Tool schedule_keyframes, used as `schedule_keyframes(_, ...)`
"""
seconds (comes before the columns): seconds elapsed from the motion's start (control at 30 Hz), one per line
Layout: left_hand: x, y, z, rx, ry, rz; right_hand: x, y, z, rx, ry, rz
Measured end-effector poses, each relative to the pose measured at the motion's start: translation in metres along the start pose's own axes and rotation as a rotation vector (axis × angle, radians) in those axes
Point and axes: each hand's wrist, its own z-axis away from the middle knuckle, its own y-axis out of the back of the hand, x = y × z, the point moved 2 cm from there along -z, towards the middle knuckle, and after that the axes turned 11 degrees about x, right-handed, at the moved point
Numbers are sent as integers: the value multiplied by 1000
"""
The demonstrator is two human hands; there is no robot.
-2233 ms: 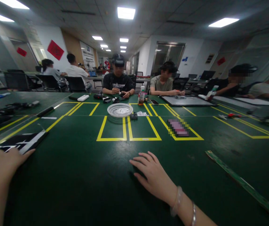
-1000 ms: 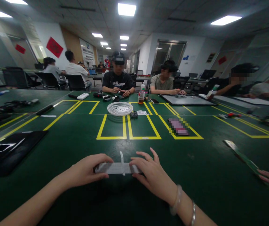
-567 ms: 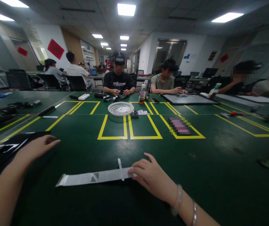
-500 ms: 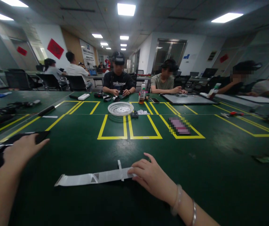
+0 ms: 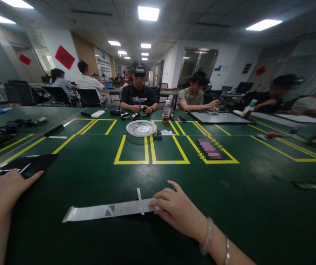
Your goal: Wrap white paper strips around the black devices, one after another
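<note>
A long flat white ribbon strip (image 5: 102, 212) lies stretched out on the green table (image 5: 252, 221) in front of me, with a small tab sticking up near its right end. My right hand (image 5: 178, 210) rests palm down on that right end, fingers spread and pressing it flat. My left hand (image 5: 6, 187) lies flat on the near corner of a black glossy panel (image 5: 32, 164) at the far left, fingers stretched out.
Yellow tape boxes (image 5: 132, 151) mark the table's middle. A white round fan grille (image 5: 141, 128), a drink bottle (image 5: 166, 112) and a pink item (image 5: 210, 148) lie beyond. A green strip (image 5: 314, 186) lies at the right. Several people sit across the table.
My left hand drew the strip out to the left, let go of it, and moved left onto the black panel. My right hand stayed on the strip's right end.
</note>
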Motion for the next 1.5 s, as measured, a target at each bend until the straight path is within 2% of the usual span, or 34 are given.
schedule_keyframes(0.07,0,5,5,-6,170,-79,-1,0,0,0,3,1)
schedule_keyframes(0.1,0,7,8,-14,208,-86,-1,1,0,1,6,1)
schedule_keyframes(0.2,8,13,12,-11,145,-37,-3,2,0,-1,23,-13)
schedule_keyframes(0.3,33,19,16,10,-78,51,-5,4,1,-16,46,-25)
schedule_keyframes(0.4,80,27,34,64,-372,102,-7,5,1,-18,77,-33)
schedule_keyframes(0.47,119,28,59,99,-602,141,-8,4,2,-6,97,-43)
schedule_keyframes(0.53,155,25,92,83,-841,217,-7,2,2,9,114,-54)
schedule_keyframes(0.6,184,19,126,7,-1003,289,-7,0,3,20,132,-62)
schedule_keyframes(0.7,209,10,168,-136,-1153,381,-6,-3,3,26,154,-74)
schedule_keyframes(0.83,220,3,197,-231,-1233,465,-8,-3,3,24,180,-94)
schedule_keyframes(1.07,220,-6,204,-310,-1265,469,-8,-5,1,37,182,-74)
schedule_keyframes(1.2,213,9,197,-318,-1186,471,-5,0,0,112,163,-58)
schedule_keyframes(1.3,207,19,190,-312,-1117,386,0,5,-1,145,94,-27)
schedule_keyframes(1.5,208,10,187,-309,-1028,183,11,1,-2,50,-16,130)
